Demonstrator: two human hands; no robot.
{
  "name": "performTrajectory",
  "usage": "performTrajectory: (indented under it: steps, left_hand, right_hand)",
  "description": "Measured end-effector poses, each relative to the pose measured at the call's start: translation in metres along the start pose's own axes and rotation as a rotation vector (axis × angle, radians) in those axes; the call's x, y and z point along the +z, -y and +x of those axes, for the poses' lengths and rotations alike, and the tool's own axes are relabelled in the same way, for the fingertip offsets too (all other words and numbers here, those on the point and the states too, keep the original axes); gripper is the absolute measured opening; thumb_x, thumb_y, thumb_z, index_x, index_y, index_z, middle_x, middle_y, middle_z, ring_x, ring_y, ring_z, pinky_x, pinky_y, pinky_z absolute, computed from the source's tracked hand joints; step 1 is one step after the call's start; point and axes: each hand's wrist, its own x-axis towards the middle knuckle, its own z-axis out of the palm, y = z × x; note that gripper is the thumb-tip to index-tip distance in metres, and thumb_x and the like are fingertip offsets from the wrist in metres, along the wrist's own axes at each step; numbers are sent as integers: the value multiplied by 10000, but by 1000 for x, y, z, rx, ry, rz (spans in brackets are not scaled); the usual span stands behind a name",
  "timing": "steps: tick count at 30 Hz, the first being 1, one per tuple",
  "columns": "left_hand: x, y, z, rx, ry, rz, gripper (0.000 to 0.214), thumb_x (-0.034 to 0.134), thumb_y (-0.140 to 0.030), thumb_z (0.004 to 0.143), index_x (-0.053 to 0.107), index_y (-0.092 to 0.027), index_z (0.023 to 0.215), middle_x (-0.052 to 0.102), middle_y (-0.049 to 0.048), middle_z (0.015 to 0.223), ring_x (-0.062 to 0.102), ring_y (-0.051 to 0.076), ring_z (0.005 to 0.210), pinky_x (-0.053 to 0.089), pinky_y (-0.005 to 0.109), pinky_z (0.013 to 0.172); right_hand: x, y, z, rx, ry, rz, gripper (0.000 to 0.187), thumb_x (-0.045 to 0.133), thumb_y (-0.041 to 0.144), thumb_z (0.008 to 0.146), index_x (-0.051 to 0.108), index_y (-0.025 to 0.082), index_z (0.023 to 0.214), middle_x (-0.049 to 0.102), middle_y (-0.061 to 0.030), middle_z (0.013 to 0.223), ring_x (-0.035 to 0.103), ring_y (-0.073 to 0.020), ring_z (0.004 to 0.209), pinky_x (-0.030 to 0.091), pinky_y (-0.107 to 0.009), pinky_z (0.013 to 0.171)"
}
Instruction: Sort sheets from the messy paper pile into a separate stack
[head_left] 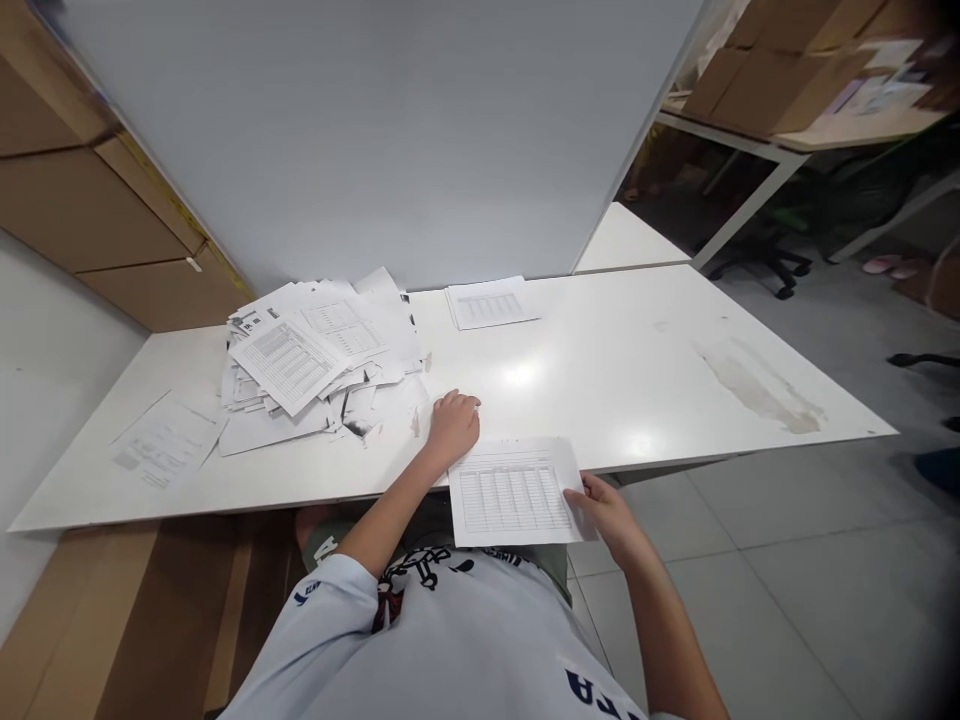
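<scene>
My right hand [607, 510] pinches the right edge of a printed sheet [517, 490] with a ruled table on it. The sheet lies partly over the table's front edge, above my lap. Just beyond its upper left corner, my left hand [454, 428] rests on the white table with its fingers curled in. Whatever may be under those fingers is hidden. To the left of that hand is a large messy pile of papers [292, 365], some of them torn or with dark patches. A small neat stack of printed sheets [491, 303] lies at the back of the table.
A single printed page [166, 440] lies at the left end of the white table [600, 370]. Behind rises a grey panel [390, 130]. Cardboard boxes [112, 210] stand at the left. A brownish stain [757, 385] marks the right end; another desk [870, 130] stands beyond.
</scene>
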Motion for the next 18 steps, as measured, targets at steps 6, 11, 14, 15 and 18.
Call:
performTrajectory:
  steps: [6,11,14,15,18]
  left_hand:
    - [-1,-1,-2,26,-1,-4,322,380,-108,916,633,-201,1093,663,79,1165,502,263,1229,374,466,1041]
    - [7,-3,-6,62,-13,54,396,372,-32,881,630,-203,1127,650,83,1192,470,275,1258,354,460,1036]
    - [11,-5,-7,72,-19,114,449,353,2,865,622,-199,1163,626,98,1241,379,307,1360,308,492,1067]
    - [11,-6,-7,66,-20,117,456,349,5,864,620,-200,1168,623,98,1247,364,310,1375,300,497,1073]
    - [8,-5,-5,23,3,54,422,367,-28,875,617,-204,1166,634,89,1233,431,293,1317,338,485,1055]
  right_hand:
    - [0,1,-4,30,23,40,358,738,385,578,713,202,885,752,-78,892,692,-274,820,543,-381,745]
    - [-5,0,-4,50,52,18,382,739,410,608,726,204,929,755,-80,942,692,-276,859,542,-390,788]
    - [-10,-4,-2,62,76,13,388,748,403,613,730,204,947,754,-77,950,691,-277,867,541,-385,790]
    - [-12,-5,-1,68,81,12,382,750,397,617,731,206,946,755,-75,949,691,-275,866,541,-380,785]
    - [-12,-7,1,80,93,8,356,753,399,624,731,211,925,756,-75,948,693,-273,861,542,-371,774]
